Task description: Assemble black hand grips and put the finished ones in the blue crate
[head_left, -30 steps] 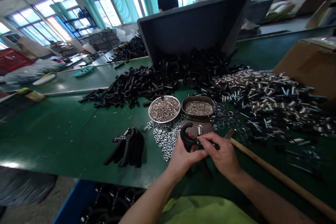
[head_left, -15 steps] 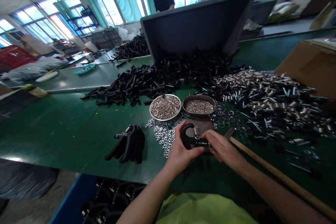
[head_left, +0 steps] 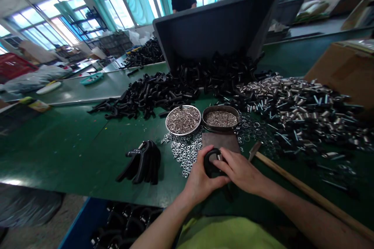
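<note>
Black curved handle piece sits between the two hands, just at the near edge of a flat brownish-grey plate. The left hand wraps its curve between thumb and fingers; the right hand pinches its right side, fingers closed around a silvery coil spring. That spring is in place in the hollow; whether a pin or nut is fitted cannot be told, so this piece looks part-assembled. Its rounded end points left and away from the person. The right hand covers the rest, so the long axis is uncertain, though it seems to run roughly left to right.

Past the plate stand a round silvery dish and an oval dark metal tin, both full of small metal parts, with loose silvery nuts near the dish. A wooden-handled hammer lies to the right. Left, a row of black sprung handles appears finished; large heaps of black handles and silvery springs suggest much remains.
</note>
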`<state>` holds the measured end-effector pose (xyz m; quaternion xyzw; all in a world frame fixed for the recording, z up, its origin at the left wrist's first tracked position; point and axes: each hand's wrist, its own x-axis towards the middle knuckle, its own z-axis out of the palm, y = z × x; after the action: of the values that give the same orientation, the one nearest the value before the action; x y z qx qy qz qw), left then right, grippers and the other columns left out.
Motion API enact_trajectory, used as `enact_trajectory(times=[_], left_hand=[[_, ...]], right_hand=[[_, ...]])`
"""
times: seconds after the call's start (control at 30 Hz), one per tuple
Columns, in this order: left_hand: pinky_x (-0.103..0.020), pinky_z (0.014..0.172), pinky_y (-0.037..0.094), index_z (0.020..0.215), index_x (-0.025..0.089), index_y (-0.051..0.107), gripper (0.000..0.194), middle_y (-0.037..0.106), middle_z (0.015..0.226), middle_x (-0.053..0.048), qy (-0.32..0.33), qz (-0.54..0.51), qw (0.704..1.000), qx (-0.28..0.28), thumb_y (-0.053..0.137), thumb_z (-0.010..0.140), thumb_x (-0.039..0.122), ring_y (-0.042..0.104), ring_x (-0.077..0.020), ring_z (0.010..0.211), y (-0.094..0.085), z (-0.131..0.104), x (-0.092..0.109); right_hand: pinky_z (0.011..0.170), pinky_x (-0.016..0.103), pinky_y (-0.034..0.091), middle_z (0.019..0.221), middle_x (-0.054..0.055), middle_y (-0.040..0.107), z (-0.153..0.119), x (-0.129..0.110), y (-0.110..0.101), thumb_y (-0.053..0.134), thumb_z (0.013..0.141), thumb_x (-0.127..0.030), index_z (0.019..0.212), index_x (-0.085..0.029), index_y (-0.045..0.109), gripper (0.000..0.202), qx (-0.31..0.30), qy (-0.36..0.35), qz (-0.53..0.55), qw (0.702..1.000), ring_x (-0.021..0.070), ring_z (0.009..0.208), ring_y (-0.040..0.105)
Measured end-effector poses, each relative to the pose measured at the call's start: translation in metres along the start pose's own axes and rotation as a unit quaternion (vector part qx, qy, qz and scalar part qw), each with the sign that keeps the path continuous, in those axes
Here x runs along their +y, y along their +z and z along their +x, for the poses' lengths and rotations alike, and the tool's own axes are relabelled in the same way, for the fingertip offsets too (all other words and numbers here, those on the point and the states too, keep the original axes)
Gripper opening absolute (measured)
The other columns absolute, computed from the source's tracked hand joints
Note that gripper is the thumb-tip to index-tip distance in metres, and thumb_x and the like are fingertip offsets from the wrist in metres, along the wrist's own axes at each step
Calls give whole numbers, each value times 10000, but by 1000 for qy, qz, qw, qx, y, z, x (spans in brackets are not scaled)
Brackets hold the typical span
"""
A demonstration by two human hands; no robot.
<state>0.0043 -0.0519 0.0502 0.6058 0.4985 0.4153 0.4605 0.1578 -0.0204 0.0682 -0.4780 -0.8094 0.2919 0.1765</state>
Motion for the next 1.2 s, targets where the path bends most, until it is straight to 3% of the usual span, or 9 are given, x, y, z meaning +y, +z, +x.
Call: enact_trajectory(times=[0.1, 0.23, 0.37, 0.53, 0.63, 0.73, 0.93, 1.07, 1.2], left_hand=[[-355, 921, 443, 1274, 232, 351, 808, 563, 1154, -46, -3, 14, 999, -30, 779, 589, 217, 573, -211, 1030, -3, 2, -4], [-339, 877, 456, 1281, 229, 339, 814, 583, 1113, -40, -34, 15, 998, -53, 779, 596, 243, 592, -200, 966, 1, 18, -21], [-372, 887, 439, 1233, 210, 448, 718, 584, 1099, -67, -17, 134, 990, -25, 783, 607, 317, 560, -236, 1011, -1, 44, -42], [-368, 913, 406, 1099, 197, 570, 325, 576, 1071, -82, 65, 341, 932, 100, 630, 791, 281, 509, -227, 1055, -40, 80, -50], [-346, 910, 395, 1055, 157, 598, 239, 580, 1038, -101, 19, 441, 884, 153, 564, 837, 250, 506, -221, 1030, -70, 104, -48], [-333, 867, 403, 931, 151, 645, 166, 596, 979, -103, -29, 485, 861, 147, 598, 806, 250, 519, -233, 998, -89, 124, -47], [-290, 736, 406, 763, 181, 635, 124, 620, 893, -71, -40, 473, 868, 145, 553, 829, 247, 562, -205, 884, -90, 138, -48], [-274, 700, 397, 802, 188, 610, 144, 631, 926, -67, -45, 439, 878, 185, 574, 826, 325, 578, -192, 853, -93, 137, -46], [-258, 641, 394, 871, 192, 574, 195, 645, 749, -26, -56, 380, 898, 214, 489, 876, 367, 587, -160, 687, -94, 128, -41]], right_hand=[[651, 306, 391, 820, 83, 615, 0, 5, 3, 375, 915, -283, 874, -170, 529, 196, -23, -30, -68, 997, 212, 766, 606], [674, 314, 411, 876, 116, 661, 15, 21, 4, 359, 933, -350, 908, -150, 562, 286, -52, 17, -92, 994, 238, 816, 636], [636, 317, 416, 876, 110, 697, 42, 37, -4, 439, 896, -423, 851, -175, 626, 314, -98, 35, -185, 977, 266, 807, 655], [671, 319, 431, 861, 81, 694, 92, 32, -10, 480, 889, -331, 841, -197, 667, 235, -56, -12, -242, 969, 242, 830, 635], [764, 318, 432, 971, 87, 669, 132, 19, -3, 436, 911, -257, 902, -202, 670, 241, -17, -46, -240, 970, 232, 974, 572], [829, 324, 423, 1026, 127, 642, 168, 8, 9, 417, 906, -196, 914, -161, 674, 259, 3, -65, -241, 968, 249, 1071, 503], [869, 337, 415, 1043, 165, 634, 197, 5, 28, 431, 872, -120, 929, -122, 648, 224, 3, -71, -219, 973, 262, 1071, 501], [843, 338, 421, 1051, 169, 633, 193, 9, 27, 459, 862, -128, 981, -123, 608, 191, 29, -56, -170, 983, 262, 1051, 529], [807, 296, 434, 988, 99, 671, 175, 14, 14, 429, 883, -133, 1095, -155, 568, 254, 65, -43, -85, 993, 195, 934, 600]])
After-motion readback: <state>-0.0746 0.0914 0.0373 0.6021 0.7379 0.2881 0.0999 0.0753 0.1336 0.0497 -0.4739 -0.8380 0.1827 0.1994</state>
